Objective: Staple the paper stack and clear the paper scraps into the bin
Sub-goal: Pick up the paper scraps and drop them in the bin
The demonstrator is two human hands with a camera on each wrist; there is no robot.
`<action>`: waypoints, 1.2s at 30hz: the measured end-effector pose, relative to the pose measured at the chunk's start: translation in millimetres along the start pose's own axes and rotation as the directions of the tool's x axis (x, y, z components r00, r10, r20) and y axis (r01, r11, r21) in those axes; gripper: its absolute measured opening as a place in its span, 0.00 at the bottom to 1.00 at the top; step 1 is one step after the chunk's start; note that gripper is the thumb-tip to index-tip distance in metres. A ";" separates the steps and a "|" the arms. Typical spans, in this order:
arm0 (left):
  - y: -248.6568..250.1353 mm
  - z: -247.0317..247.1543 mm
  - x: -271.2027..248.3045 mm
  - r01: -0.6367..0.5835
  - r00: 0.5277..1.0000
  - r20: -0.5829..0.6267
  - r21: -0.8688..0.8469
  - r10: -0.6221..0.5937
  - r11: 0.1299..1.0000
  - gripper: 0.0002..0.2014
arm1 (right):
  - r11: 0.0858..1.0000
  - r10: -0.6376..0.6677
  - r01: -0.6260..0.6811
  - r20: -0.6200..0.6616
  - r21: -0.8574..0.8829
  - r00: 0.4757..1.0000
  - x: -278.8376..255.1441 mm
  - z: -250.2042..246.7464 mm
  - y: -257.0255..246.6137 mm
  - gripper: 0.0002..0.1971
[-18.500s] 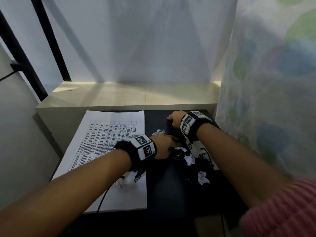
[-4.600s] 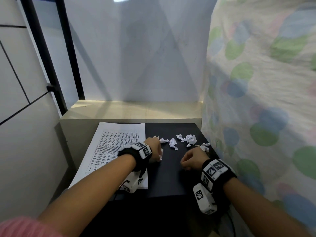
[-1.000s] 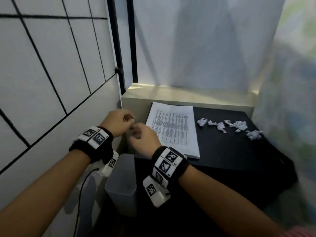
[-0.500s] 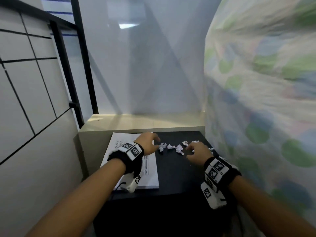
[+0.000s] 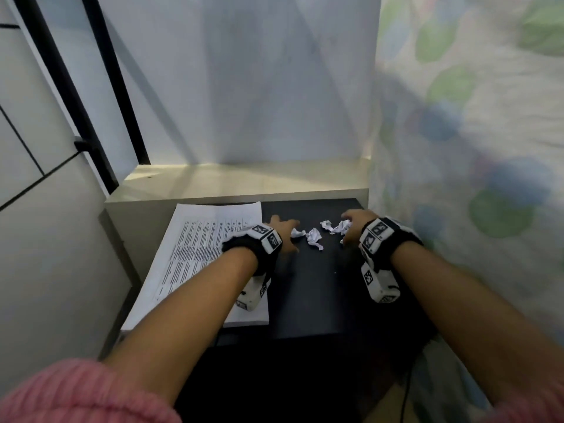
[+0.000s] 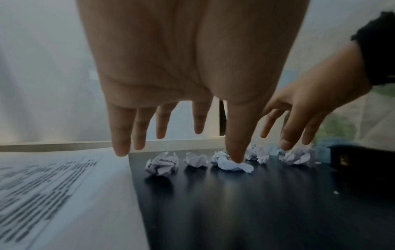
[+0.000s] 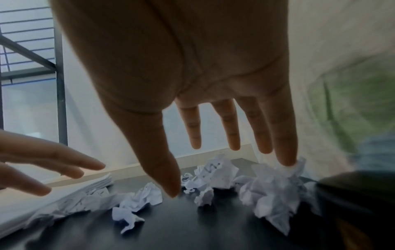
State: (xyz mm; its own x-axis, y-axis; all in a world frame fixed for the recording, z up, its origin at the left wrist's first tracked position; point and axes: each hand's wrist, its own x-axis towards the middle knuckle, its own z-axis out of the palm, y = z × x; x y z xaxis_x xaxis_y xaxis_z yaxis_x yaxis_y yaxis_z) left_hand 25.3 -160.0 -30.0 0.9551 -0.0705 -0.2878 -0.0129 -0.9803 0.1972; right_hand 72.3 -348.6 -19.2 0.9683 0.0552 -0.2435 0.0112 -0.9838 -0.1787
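Several crumpled white paper scraps (image 5: 314, 236) (image 6: 162, 163) (image 7: 269, 191) lie in a row at the back of the black table (image 5: 308, 288). The printed paper stack (image 5: 201, 254) (image 6: 49, 194) lies flat on the table's left side. My left hand (image 5: 282, 233) (image 6: 177, 145) hovers with straight spread fingers at the left end of the row, its thumb on one scrap. My right hand (image 5: 354, 224) (image 7: 226, 167) is spread over the right end, the little finger touching a scrap. Neither hand holds anything. A dark object (image 6: 361, 162), possibly the stapler, sits at the right. No bin shows.
A pale raised ledge (image 5: 244, 181) runs behind the table, under a white wall. A spotted curtain (image 5: 473, 148) hangs close on the right. A tiled wall and black metal bars (image 5: 94, 123) stand to the left.
Both hands have come back from the left side, by the bin, to the table. In the last half second they have reached further forward and spread over the scraps.
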 end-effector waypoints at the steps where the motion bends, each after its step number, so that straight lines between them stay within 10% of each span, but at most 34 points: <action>1: -0.9 0.8 4.1 -0.001 1.000 0.001 0.004 0.001 1.000 0.41 | 1.000 0.001 -0.001 -0.007 -0.021 1.000 4.4 2.3 -1.4 0.38; 9: 4.5 -0.4 25.6 0.001 1.000 0.027 0.030 -0.001 1.000 0.40 | 0.995 -0.051 0.053 0.034 -0.079 0.998 20.4 13.5 -18.7 0.29; 17: 15.0 9.2 34.9 -0.025 0.999 0.027 -0.021 0.025 0.999 0.40 | 0.998 -0.051 0.051 -0.017 -0.021 0.999 20.1 -6.9 -17.6 0.45; 36: 51.5 6.0 44.8 -0.050 0.997 0.064 -0.002 0.050 0.999 0.54 | 0.955 -0.035 -0.010 0.145 0.295 0.989 29.3 2.3 0.5 0.11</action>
State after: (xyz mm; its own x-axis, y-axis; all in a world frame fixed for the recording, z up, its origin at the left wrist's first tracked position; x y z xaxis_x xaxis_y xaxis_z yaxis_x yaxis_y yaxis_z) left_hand 65.6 -214.8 -38.3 0.9325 -0.1308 -0.3368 -0.0597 -0.9751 0.2136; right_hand 100.2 -347.1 -28.6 0.9209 0.1135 -0.3729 -0.0723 -0.8903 -0.4496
